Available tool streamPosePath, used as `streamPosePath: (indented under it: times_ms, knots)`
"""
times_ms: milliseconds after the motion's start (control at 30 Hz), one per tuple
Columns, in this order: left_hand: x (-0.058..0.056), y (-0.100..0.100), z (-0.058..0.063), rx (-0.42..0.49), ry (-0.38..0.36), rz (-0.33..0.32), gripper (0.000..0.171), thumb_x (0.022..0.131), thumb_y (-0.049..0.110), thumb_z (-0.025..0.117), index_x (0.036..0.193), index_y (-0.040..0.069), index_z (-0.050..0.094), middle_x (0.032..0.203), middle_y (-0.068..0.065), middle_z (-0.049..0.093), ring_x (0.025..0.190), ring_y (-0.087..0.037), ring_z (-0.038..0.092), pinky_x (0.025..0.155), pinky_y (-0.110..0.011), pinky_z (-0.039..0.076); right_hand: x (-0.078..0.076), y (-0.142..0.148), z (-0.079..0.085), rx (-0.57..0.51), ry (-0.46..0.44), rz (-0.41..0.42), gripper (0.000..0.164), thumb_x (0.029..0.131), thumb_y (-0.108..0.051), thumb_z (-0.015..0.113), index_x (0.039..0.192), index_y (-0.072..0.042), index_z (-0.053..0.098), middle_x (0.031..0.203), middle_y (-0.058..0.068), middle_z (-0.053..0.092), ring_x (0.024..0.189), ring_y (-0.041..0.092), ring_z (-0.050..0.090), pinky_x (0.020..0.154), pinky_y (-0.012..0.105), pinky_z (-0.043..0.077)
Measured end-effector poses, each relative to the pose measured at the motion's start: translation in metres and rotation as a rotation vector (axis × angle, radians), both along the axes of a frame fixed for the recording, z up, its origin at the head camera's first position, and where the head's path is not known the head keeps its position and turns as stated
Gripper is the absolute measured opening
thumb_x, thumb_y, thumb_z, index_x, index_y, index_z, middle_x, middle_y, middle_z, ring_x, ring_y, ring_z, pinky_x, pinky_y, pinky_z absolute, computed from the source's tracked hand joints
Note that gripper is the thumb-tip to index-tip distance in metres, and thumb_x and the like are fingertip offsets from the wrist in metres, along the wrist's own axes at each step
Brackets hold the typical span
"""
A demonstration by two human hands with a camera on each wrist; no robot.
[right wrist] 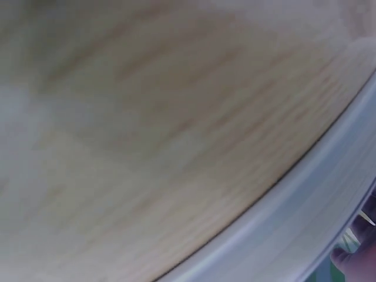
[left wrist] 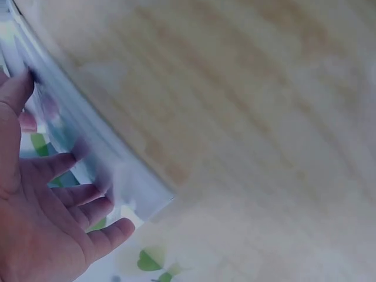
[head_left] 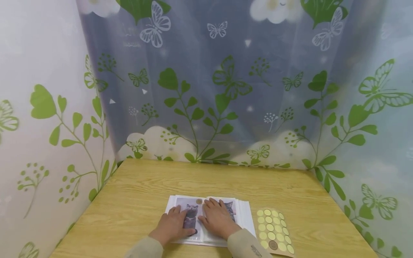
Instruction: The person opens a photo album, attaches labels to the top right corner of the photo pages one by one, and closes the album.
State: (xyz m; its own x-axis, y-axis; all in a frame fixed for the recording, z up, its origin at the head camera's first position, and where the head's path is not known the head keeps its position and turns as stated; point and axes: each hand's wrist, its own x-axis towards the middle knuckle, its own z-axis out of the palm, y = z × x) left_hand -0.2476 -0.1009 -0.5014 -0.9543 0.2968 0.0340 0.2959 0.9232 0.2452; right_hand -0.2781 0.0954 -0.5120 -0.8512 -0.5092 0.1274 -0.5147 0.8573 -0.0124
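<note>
An open photo album (head_left: 246,218) with white pages lies on the table, a cat picture (head_left: 192,211) on its left page and another cat picture (head_left: 229,209) on the right. Near the top of the left page, by the centre fold, is a small round brown disc (head_left: 199,201). My left hand (head_left: 174,223) rests on the left page with fingers spread, partly covering the picture. My right hand (head_left: 219,218) lies on the right page beside the fold, its fingers hiding part of that picture. In the left wrist view, the left hand (left wrist: 50,217) touches the album near its edge.
Right of the album lies a sheet of round yellow stickers (head_left: 271,228) in rows, with one brown circle (head_left: 273,245) near its bottom. Everything stands on a wood-grain table (head_left: 135,200). Printed curtains (head_left: 206,89) with leaves and butterflies surround the table at the back and sides.
</note>
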Motion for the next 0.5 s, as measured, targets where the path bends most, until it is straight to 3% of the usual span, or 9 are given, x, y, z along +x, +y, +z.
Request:
streamPosePath:
  times_ms: [167,300,500]
  knots:
    - [-0.004,0.001,0.005,-0.027,0.01,0.002,0.079,0.075,0.06,0.075,0.124,-0.001,0.062,0.119,-0.021,0.057,0.114,-0.042,0.053,0.092,-0.064,0.044,0.003,0.004,0.001,-0.025,-0.02,-0.014,0.055,0.102,-0.045,0.047,0.14,-0.006,0.054,0.149,0.01,0.047,0.139,0.03,0.04,0.112,0.053,0.033]
    - [-0.006,0.003,0.009,-0.041,0.036,0.005,0.073,0.074,0.058,0.076,0.116,-0.001,0.065,0.101,-0.015,0.055,0.101,-0.036,0.055,0.087,-0.06,0.047,0.005,0.008,0.003,-0.032,-0.01,-0.023,0.057,0.102,-0.045,0.047,0.141,-0.004,0.053,0.148,0.012,0.047,0.138,0.03,0.041,0.111,0.051,0.034]
    - [-0.007,0.006,0.013,-0.041,0.065,0.014,0.065,0.078,0.052,0.075,0.11,-0.003,0.065,0.098,-0.016,0.055,0.098,-0.036,0.055,0.085,-0.057,0.049,0.008,0.017,0.006,-0.098,-0.034,-0.033,0.054,0.102,-0.041,0.048,0.14,-0.002,0.053,0.147,0.013,0.048,0.136,0.031,0.043,0.111,0.051,0.034]
